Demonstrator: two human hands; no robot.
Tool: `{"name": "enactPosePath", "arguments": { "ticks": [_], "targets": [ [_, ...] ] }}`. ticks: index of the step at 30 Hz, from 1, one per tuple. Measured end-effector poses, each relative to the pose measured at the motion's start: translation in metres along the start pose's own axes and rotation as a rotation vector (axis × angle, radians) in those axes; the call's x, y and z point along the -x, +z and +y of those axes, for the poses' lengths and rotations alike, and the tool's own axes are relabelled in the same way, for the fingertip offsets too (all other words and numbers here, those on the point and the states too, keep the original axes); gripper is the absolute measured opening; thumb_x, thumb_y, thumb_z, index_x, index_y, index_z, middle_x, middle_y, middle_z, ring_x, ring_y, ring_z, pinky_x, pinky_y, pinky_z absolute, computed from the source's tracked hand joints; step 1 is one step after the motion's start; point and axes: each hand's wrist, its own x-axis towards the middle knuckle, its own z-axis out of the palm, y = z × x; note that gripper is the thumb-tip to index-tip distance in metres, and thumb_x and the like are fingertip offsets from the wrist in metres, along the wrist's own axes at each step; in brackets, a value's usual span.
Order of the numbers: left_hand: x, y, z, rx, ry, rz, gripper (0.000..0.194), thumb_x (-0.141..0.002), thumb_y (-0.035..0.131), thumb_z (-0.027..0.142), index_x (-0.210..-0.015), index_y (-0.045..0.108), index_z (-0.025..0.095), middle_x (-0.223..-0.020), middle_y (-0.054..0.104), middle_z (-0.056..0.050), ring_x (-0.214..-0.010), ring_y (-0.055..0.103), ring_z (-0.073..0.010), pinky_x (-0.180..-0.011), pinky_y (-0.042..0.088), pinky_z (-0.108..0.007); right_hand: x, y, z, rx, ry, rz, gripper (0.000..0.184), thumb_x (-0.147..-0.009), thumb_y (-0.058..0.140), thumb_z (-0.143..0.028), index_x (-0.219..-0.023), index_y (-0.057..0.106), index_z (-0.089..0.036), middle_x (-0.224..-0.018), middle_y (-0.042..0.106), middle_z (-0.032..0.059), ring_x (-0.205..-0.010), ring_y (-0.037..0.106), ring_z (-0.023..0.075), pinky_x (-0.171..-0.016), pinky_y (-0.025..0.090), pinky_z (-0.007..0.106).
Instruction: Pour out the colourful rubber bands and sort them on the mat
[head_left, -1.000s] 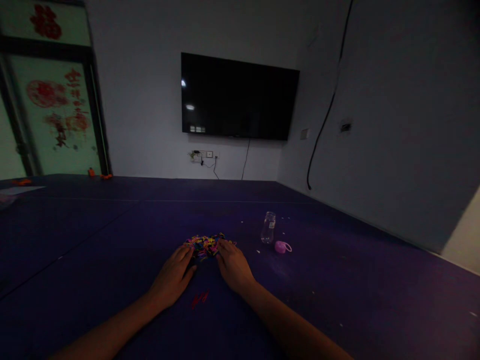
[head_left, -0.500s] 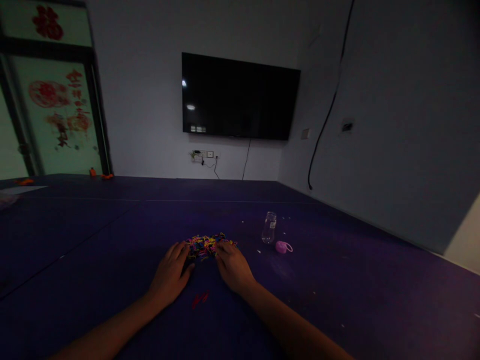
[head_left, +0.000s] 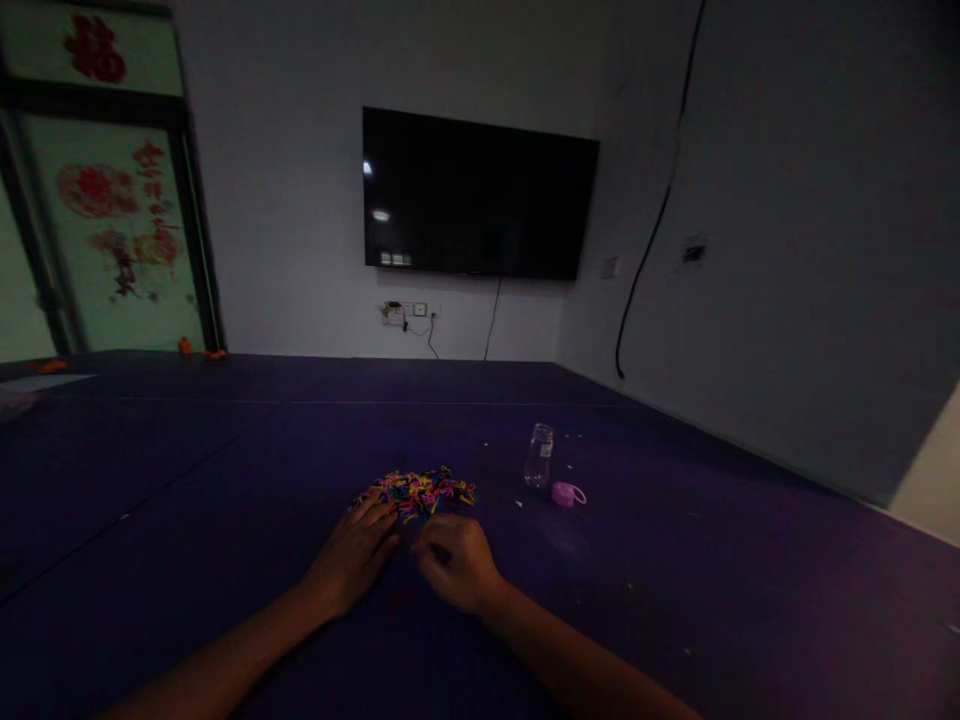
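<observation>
A pile of small multicoloured elastic bands (head_left: 424,490) lies on the dark blue-purple floor in front of me. My left hand (head_left: 356,550) rests at its left edge, fingers stretched out and touching the bands. My right hand (head_left: 459,562) is just in front of the pile on the right, its fingers curled in towards the thumb; whatever may be between the fingertips is hidden. Closer to me, between my forearms, a dim red patch (head_left: 403,600) shows on the floor.
Right of the pile stands a clear bottle (head_left: 538,457) without its lid. A pink lid with a loop (head_left: 564,494) lies beside it. Small white scraps dot the floor. Farther back are a wall-mounted television (head_left: 480,195), a hanging black cable (head_left: 651,245) and a glass door (head_left: 112,220).
My right hand has drawn back from the pile towards me and its fingers have curled closed. My left hand has shifted slightly right, over the pile's edge. The bands now spread wider.
</observation>
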Motion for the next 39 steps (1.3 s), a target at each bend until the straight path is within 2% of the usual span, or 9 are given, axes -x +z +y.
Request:
{"name": "enactPosePath", "arguments": {
  "ticks": [3, 8, 14, 17, 21, 25, 30, 34, 39],
  "targets": [
    [0.0, -0.002, 0.0, -0.002, 0.027, -0.008, 0.041, -0.094, 0.036, 0.04, -0.123, 0.056, 0.018, -0.129, 0.056, -0.009, -0.127, 0.041, -0.0272, -0.102, 0.038, -0.048, 0.006, 0.01, -0.007, -0.052, -0.046, -0.054, 0.013, -0.068, 0.047, -0.016, -0.061, 0.058, -0.019, -0.062, 0.062, 0.0012, -0.056, 0.056, 0.0124, -0.053, 0.039, 0.021],
    [-0.002, -0.005, 0.002, 0.009, 0.067, 0.086, 0.04, -0.095, 0.035, 0.037, -0.122, 0.057, 0.018, -0.125, 0.059, -0.009, -0.123, 0.045, -0.0261, -0.101, 0.04, -0.046, 0.007, 0.011, -0.009, -0.023, -0.054, -0.162, 0.011, -0.065, 0.047, -0.017, -0.059, 0.056, -0.019, -0.058, 0.061, -0.0004, -0.051, 0.053, 0.0119, -0.05, 0.034, 0.022],
    [-0.002, -0.018, 0.011, 0.145, 0.125, 0.249, 0.035, -0.095, 0.036, 0.033, -0.115, 0.06, 0.019, -0.115, 0.063, -0.009, -0.111, 0.055, -0.0231, -0.096, 0.045, -0.044, 0.001, 0.002, -0.009, -0.067, 0.083, -0.031, 0.016, -0.072, 0.045, -0.014, -0.066, 0.06, -0.018, -0.065, 0.064, 0.0009, -0.061, 0.058, 0.0129, -0.058, 0.04, 0.021],
    [-0.001, -0.026, 0.016, 0.208, 0.142, 0.283, 0.031, -0.094, 0.038, 0.029, -0.111, 0.062, 0.02, -0.112, 0.064, -0.009, -0.108, 0.057, -0.0223, -0.094, 0.047, -0.043, -0.001, 0.001, -0.008, -0.058, 0.157, 0.043, 0.019, -0.079, 0.046, -0.015, -0.074, 0.064, -0.019, -0.071, 0.067, 0.0017, -0.066, 0.061, 0.0136, -0.063, 0.044, 0.022],
    [-0.001, -0.027, 0.02, 0.262, 0.169, 0.262, 0.028, -0.091, 0.041, 0.021, -0.108, 0.063, 0.02, -0.108, 0.065, -0.008, -0.101, 0.06, -0.0206, -0.089, 0.051, -0.039, -0.004, 0.0, -0.007, -0.084, 0.152, 0.064, 0.025, -0.088, 0.043, -0.019, -0.092, 0.067, -0.021, -0.101, 0.068, 0.0042, -0.088, 0.064, 0.0146, -0.077, 0.049, 0.024],
    [-0.002, -0.026, 0.021, 0.272, 0.207, 0.243, 0.029, -0.088, 0.042, 0.014, -0.104, 0.065, 0.02, -0.107, 0.065, -0.008, -0.1, 0.06, -0.0202, -0.088, 0.05, -0.038, -0.004, -0.001, -0.008, -0.039, 0.133, -0.01, 0.029, -0.089, 0.042, -0.019, -0.105, 0.066, -0.023, -0.127, 0.057, 0.0034, -0.105, 0.06, 0.0158, -0.087, 0.048, 0.027],
    [-0.003, -0.024, 0.019, 0.225, 0.235, 0.19, 0.033, -0.087, 0.041, 0.01, -0.11, 0.062, 0.021, -0.113, 0.064, -0.008, -0.107, 0.057, -0.0211, -0.093, 0.047, -0.04, -0.005, -0.002, -0.008, 0.027, 0.128, -0.104, 0.033, -0.089, 0.04, -0.017, -0.111, 0.064, -0.022, -0.131, 0.055, 0.0033, -0.112, 0.057, 0.0165, -0.093, 0.047, 0.028],
    [-0.003, -0.018, 0.016, 0.126, 0.157, 0.133, 0.038, -0.089, 0.04, 0.015, -0.125, 0.053, 0.018, -0.128, 0.056, -0.011, -0.12, 0.049, -0.0237, -0.1, 0.041, -0.045, -0.006, 0.001, -0.005, 0.1, 0.169, -0.111, 0.034, -0.088, 0.04, -0.016, -0.114, 0.062, -0.019, -0.132, 0.054, 0.0064, -0.116, 0.054, 0.0189, -0.097, 0.045, 0.031],
    [-0.002, -0.007, 0.009, 0.042, 0.06, 0.035, 0.048, -0.09, 0.041, 0.022, -0.138, 0.038, 0.018, -0.142, 0.042, -0.01, -0.132, 0.034, -0.0272, -0.105, 0.035, -0.049, -0.009, 0.006, 0.001, 0.115, 0.141, -0.137, 0.044, -0.084, 0.039, -0.009, -0.125, 0.055, -0.014, -0.133, 0.052, 0.0102, -0.121, 0.049, 0.0197, -0.103, 0.039, 0.033]
  ]
}}
